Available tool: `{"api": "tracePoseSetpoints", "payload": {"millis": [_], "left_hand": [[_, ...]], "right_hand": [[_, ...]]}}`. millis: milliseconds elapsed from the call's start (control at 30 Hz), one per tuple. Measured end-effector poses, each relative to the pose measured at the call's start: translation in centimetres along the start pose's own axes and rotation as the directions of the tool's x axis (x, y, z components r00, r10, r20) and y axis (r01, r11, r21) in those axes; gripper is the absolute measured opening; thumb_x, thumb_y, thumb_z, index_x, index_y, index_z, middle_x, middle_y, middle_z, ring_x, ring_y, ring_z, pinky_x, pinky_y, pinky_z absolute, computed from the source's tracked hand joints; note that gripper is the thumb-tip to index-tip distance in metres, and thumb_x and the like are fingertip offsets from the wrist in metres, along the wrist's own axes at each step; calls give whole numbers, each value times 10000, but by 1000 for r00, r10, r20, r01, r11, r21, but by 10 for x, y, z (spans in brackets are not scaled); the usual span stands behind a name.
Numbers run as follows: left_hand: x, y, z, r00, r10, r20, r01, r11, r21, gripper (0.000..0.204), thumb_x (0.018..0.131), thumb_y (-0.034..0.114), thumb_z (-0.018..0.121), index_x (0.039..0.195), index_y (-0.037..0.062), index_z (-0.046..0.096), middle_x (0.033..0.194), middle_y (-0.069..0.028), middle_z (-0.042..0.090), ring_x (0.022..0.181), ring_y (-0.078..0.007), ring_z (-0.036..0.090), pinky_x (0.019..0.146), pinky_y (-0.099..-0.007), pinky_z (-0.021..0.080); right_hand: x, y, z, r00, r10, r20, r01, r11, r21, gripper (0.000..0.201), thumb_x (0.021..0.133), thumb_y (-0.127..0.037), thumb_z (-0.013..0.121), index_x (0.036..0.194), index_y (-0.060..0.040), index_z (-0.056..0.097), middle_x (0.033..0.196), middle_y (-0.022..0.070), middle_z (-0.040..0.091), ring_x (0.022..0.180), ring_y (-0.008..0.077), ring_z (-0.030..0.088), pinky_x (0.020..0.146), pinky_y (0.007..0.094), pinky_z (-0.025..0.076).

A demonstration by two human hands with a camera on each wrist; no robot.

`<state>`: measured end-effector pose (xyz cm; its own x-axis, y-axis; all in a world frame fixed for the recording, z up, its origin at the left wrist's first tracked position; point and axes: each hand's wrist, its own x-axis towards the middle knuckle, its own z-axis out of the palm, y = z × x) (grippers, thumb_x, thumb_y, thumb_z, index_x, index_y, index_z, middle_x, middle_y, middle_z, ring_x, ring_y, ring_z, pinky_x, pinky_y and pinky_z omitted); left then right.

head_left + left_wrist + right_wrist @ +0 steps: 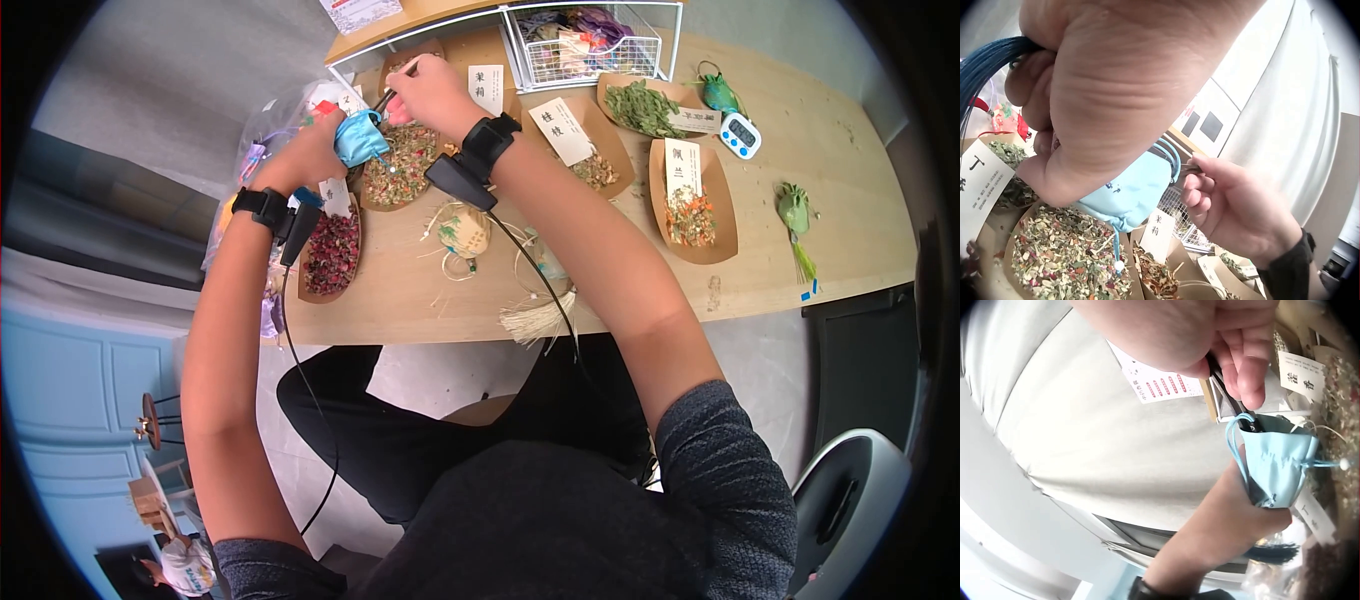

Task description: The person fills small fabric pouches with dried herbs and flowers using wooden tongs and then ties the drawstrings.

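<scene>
My left hand [305,155] grips a light blue drawstring pouch [360,138] above the paper trays at the left of the table. In the right wrist view the pouch's mouth [1282,422] stands open, and its blue cord loops out at the side. A dark blue tassel [991,59] hangs by the left hand. My right hand [432,90] pinches slim dark tweezers [1225,387], whose tips go into the pouch mouth and are hidden there. Below the pouch lies a boat-shaped tray of mixed dried herbs [1066,250]; a tray of dark red dried buds [332,255] is nearer me.
Labelled herb trays line the table, one with orange bits [692,220], one with green leaves [640,108]. A wire basket [590,60] stands at the back. A timer [740,135], a green pouch [793,207], a cream pouch [465,232] and a pale tassel [537,318] lie about.
</scene>
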<state>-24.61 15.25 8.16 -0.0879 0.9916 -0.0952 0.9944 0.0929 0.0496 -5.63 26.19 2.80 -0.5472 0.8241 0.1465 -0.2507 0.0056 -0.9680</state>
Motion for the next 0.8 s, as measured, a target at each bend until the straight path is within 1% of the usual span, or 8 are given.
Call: {"api": "tracePoseSetpoints", "payload": {"millis": [33,100,200,300,400,500,633,800], "left_hand": [[0,0,0,1000,8,-7,-8,1000,-6,692,636,19,747,1287,15,513,1029,-279,684,1020,-459,666,860,-455,515],[5,-15,7,996,78,-37,-79,997,-18,687,640,24,746,1287,16,515,1033,-280,684,1018,-465,661,860,-456,512],[6,-16,6,997,70,-21,-70,997,-16,680,644,25,742,1286,18,516,1037,-279,683,1019,-469,658,862,-454,511],[2,-6,2,1000,14,-4,-14,1000,-5,671,643,15,737,1278,18,519,1036,-280,681,1021,-469,657,866,-450,510],[3,-7,4,999,30,-19,-30,999,-24,667,640,8,733,1272,19,520,1028,-280,680,1014,-469,656,868,-444,509],[1,-11,4,997,56,-44,-58,996,-61,667,647,6,732,1279,22,521,1036,-266,682,1015,-446,662,887,-432,509],[-12,-17,1,982,91,-166,-112,986,-123,674,684,0,749,1313,33,510,1111,-249,678,1072,-413,668,926,-416,515],[-42,-10,5,925,-51,-376,-74,948,-311,643,727,-23,762,1300,55,483,1073,-136,640,1020,-247,642,913,-357,511]], "right_hand": [[6,9,-1,972,-221,-84,195,951,-241,198,950,-155,625,938,43,623,821,225,718,758,347,725,708,424,588],[18,33,-3,766,-639,-72,426,588,-688,217,967,-184,642,973,31,617,814,179,722,649,229,731,602,352,585],[14,26,-5,804,-580,-126,390,677,-624,193,949,-140,609,935,50,640,751,202,721,657,280,749,656,404,607],[-5,-4,-4,991,-112,-78,94,975,-201,191,921,-147,628,920,43,644,846,244,728,798,377,735,754,447,595],[-4,-3,-1,998,-52,-21,50,994,-97,203,909,-160,641,886,41,638,849,262,714,839,436,698,784,457,583],[6,14,-3,808,-564,-168,389,727,-565,215,902,-167,645,853,42,641,782,242,706,766,419,701,740,439,582],[18,8,-15,831,-495,-253,405,851,-335,230,896,-184,656,843,40,647,774,239,700,767,418,701,741,453,570],[22,-11,-26,827,-472,-305,398,875,-274,239,894,-202,654,882,36,668,806,242,708,792,412,706,760,451,568]]}}
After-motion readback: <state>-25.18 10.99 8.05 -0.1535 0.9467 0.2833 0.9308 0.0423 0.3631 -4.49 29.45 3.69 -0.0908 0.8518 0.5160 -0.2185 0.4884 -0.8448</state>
